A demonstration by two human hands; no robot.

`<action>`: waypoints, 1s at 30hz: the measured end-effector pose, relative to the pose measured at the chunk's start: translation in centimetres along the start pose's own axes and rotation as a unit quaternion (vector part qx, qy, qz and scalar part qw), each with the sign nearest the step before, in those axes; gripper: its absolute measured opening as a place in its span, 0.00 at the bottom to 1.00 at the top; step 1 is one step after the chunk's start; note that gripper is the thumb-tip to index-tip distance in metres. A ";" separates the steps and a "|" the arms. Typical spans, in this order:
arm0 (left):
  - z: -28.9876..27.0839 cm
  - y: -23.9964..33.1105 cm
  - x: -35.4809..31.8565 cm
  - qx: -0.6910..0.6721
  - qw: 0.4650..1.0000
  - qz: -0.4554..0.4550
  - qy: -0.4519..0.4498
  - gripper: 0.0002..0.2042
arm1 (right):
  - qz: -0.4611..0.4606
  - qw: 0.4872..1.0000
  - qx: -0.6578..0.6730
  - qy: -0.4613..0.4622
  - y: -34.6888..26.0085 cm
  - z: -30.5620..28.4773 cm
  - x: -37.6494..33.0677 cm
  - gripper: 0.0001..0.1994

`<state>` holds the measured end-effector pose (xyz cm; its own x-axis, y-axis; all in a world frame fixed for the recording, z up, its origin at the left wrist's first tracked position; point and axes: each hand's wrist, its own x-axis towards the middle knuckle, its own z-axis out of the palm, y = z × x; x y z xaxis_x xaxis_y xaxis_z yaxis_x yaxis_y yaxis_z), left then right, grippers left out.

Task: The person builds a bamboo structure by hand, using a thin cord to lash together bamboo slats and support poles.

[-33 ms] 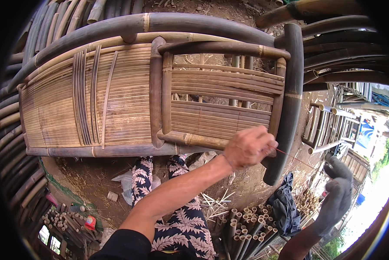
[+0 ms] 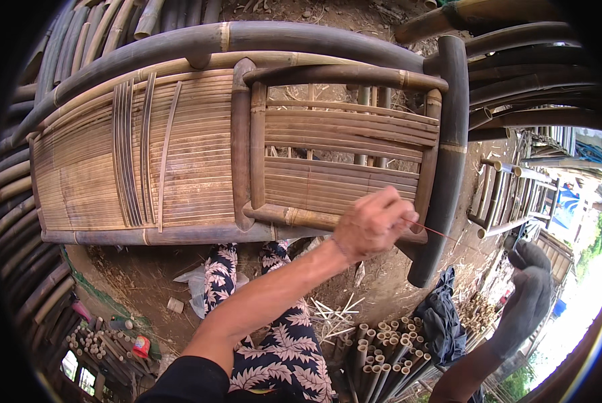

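A bamboo bench [image 2: 136, 236] with a slatted surface lies across the view in front of me. My left hand [image 2: 376, 225] is closed in a pinch on a thin red string [image 2: 432, 232], just over the near right corner of the slatted end section [image 2: 341, 183]. From there the string stretches right and slightly down toward my right hand [image 2: 530, 289], thinning until it is hard to see. That hand wears a dark grey glove, and its fingers are bent closed at the string's far end. Several loose bamboo strips [image 2: 146, 148] rest across the left slats.
Upright cut bamboo tubes [image 2: 385, 349] stand below my hands, beside a dark cloth [image 2: 442, 316]. Pale slivers [image 2: 334, 316] litter the dirt floor. Bamboo poles [image 2: 529, 80] are stacked at right and left. A smaller bamboo frame [image 2: 512, 195] stands to the right.
My left hand has shifted a little left, the string trailing from it. My right hand has moved slightly right and turned a bit more upright. The bench stays in place.
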<state>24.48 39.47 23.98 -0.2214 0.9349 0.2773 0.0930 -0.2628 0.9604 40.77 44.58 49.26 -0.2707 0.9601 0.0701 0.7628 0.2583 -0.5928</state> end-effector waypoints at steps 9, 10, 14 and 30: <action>-10.3 7.6 3.7 -0.234 0.965 -0.042 0.108 0.21 | 0.052 0.887 0.309 -0.340 1.6 18.3 3.3 0.15; -11.3 6.1 4.0 -0.240 0.958 -0.070 0.141 0.23 | 0.048 0.919 0.263 -0.290 1.0 18.5 3.8 0.14; -10.7 -2.3 4.0 -0.226 0.916 -0.307 0.127 0.23 | 0.205 0.970 0.124 -0.051 5.1 17.1 4.9 0.09; -0.6 -14.9 3.1 0.240 0.857 -0.277 -0.362 0.31 | -0.069 0.846 -0.463 -0.253 18.1 30.8 4.5 0.09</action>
<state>21.84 46.14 10.59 0.2838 0.8331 -0.4749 0.5949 0.2355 0.7685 35.26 50.28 14.13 -0.4335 0.8058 -0.4036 0.7728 0.5627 0.2936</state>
